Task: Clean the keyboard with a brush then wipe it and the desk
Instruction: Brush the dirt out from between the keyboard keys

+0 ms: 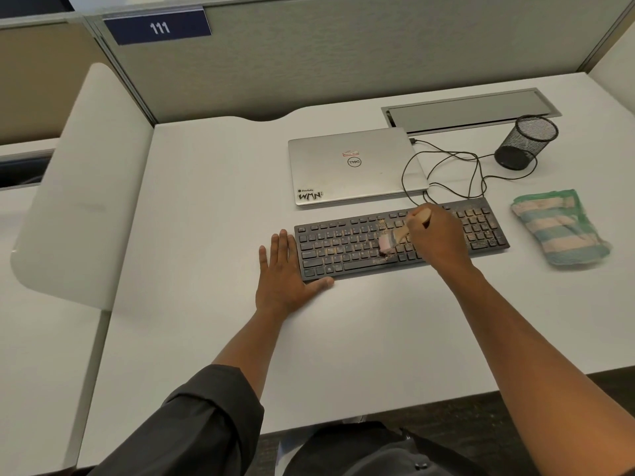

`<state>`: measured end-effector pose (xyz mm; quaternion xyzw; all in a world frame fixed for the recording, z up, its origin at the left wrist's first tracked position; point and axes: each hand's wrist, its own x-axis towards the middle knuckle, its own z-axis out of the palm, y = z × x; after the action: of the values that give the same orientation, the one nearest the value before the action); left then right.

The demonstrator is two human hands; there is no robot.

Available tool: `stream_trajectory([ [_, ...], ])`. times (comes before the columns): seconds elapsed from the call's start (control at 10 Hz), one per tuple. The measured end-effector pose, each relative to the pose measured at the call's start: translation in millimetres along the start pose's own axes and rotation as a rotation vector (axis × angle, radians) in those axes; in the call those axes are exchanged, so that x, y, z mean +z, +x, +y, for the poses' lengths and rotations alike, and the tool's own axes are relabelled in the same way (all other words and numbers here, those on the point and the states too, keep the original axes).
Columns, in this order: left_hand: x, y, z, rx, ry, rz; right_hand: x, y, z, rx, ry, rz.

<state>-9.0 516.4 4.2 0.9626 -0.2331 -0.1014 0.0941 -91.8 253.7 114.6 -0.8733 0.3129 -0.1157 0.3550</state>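
1. Keyboard (398, 240) status: it lies flat on the desk (213, 201), near of the closed laptop (354, 164) and left of the folded cloth (558, 228). Tan crumbs show across its middle and right key blocks.

2. Right hand (438, 235): the fingers are curled around the wooden handle of the brush (400, 235). The hand sits over the right-centre keys; the bristles point left and down and meet the keys near the middle of the board. The brush end appears blurred.

3. Left hand (285, 269): it lies flat on the desk with fingers straight, holding nothing. Its thumb runs along the near-left corner of the keyboard, and the palm sits just left of the board's left edge.

4. Risk, debris transfer: strokes toward the near edge probably push crumbs onto the desk. This is acceptable, since the desk is wiped afterwards, but strokes toward the far side could send grit against the laptop.

5. Risk, board shift: hard sweeps may slide the keyboard if the left hand lifts off.

6. Risk, cable (446, 173): the loose black loops lie just far of the keyboard; a long stroke may snag them and tug the laptop connection.

7. Risk, incomplete cleaning: the number pad under and right of the right hand looks untreated.
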Motion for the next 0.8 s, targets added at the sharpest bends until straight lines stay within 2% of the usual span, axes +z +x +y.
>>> stream_trajectory([
  [0.2,0.3,-0.2,0.1,-0.005,0.004,-0.001,12.2,-22.4,1.3,-0.042,0.062,-0.111],
  [0.4,-0.9,-0.2,-0.1,-0.001,0.009,-0.008,-1.7,-18.4,6.8,-0.035,-0.048,0.028],
  [0.7,0.3,-0.3,0.0,0.002,0.014,-0.003,-0.8,-24.2,13.6,-0.017,0.074,-0.091],
  [0.8,-0.7,-0.1,0.4,0.001,0.007,-0.005,-6.9,-22.1,22.0,-0.022,0.007,0.007],
])
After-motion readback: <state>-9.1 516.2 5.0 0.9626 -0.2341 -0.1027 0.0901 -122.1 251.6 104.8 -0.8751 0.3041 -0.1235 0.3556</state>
